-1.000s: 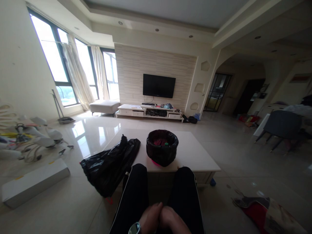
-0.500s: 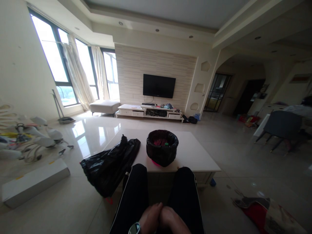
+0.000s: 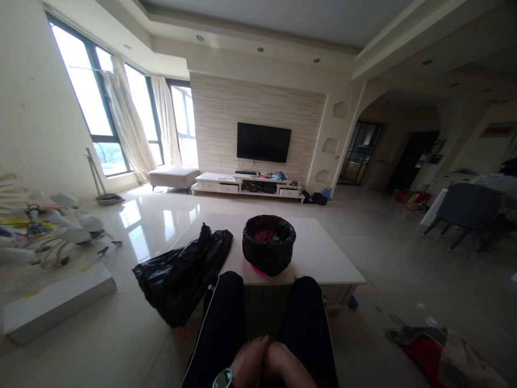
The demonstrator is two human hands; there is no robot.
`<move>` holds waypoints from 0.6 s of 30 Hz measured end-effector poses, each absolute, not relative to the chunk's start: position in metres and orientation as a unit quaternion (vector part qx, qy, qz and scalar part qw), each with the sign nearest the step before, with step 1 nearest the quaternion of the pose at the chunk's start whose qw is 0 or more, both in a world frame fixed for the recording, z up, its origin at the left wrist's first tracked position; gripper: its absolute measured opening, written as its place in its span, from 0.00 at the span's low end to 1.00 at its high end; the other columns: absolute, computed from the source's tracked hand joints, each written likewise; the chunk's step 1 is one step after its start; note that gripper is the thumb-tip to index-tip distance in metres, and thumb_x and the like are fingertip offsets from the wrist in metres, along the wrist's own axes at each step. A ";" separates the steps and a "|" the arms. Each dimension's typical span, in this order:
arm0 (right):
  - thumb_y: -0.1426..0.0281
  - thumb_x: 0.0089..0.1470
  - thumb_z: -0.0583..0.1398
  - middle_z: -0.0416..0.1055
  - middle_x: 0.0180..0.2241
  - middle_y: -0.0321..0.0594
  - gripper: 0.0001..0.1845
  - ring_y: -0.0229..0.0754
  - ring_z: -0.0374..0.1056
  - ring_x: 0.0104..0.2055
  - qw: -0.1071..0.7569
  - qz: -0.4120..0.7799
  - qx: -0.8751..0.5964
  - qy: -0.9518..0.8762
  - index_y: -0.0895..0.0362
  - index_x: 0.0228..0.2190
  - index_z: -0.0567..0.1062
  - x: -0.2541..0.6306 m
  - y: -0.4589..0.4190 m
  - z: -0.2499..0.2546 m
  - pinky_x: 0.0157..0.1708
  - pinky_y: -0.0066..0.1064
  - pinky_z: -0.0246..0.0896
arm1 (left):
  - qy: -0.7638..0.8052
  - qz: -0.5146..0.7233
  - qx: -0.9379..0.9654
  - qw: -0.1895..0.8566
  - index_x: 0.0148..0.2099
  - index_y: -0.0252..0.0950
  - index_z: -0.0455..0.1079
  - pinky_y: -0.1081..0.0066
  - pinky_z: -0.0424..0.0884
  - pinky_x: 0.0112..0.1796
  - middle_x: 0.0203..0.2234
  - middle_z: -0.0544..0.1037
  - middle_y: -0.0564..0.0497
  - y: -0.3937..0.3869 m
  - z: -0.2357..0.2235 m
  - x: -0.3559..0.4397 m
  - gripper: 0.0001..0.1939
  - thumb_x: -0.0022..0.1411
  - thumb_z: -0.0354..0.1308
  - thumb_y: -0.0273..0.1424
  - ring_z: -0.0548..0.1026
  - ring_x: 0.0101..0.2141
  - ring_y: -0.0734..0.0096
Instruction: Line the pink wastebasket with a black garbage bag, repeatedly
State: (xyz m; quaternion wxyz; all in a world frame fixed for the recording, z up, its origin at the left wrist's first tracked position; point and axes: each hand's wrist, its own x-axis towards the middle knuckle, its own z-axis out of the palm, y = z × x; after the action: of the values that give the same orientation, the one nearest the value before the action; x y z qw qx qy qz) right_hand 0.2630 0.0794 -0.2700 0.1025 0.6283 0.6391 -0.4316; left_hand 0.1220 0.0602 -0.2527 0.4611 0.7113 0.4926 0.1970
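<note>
Between my thighs, at the bottom of the view, my left hand (image 3: 251, 357) and my right hand (image 3: 280, 358) rest against each other, fingers curled in and closed. No object shows in either. A watch (image 3: 223, 379) sits on my left wrist. Beyond my knees, a pink bin lined with a black bag (image 3: 268, 253) stands upright on the white coffee table (image 3: 323, 256). Something pinkish and a green round bit show inside it. Left of the bin, a black plastic bag (image 3: 183, 275) with a red tie lies partly on the table and hangs over its edge.
A long white box (image 3: 60, 304) lies on the floor at left, near a cluster of white items (image 3: 76, 226). Ahead are a low TV cabinet (image 3: 228, 187) and a television (image 3: 264, 143). A dark chair (image 3: 468, 207) and a red and beige bag (image 3: 444, 353) are at right.
</note>
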 end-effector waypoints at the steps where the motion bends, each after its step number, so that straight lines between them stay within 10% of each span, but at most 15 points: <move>1: 0.59 0.66 0.62 0.74 0.53 0.44 0.16 0.46 0.74 0.50 0.105 -0.434 0.628 0.638 0.55 0.50 0.77 0.264 0.078 -0.270 0.49 0.41 0.75 | 0.495 0.199 0.715 0.452 0.46 0.45 0.83 0.63 0.73 0.48 0.44 0.86 0.49 0.060 -0.254 0.122 0.17 0.60 0.59 0.41 0.79 0.51 0.49; 18: 0.60 0.65 0.63 0.76 0.51 0.43 0.15 0.45 0.74 0.49 0.133 -0.448 0.623 0.628 0.55 0.49 0.77 0.254 0.092 -0.280 0.49 0.40 0.74 | 0.519 0.236 0.704 0.424 0.42 0.44 0.84 0.67 0.71 0.40 0.40 0.86 0.48 0.063 -0.276 0.121 0.13 0.57 0.63 0.39 0.80 0.47 0.50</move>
State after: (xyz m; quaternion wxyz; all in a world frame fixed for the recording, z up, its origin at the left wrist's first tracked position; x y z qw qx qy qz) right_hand 0.2537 0.0920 -0.2803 0.1331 0.6226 0.6277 -0.4478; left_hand 0.1211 0.0629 -0.2759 0.4240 0.7041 0.5185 0.2358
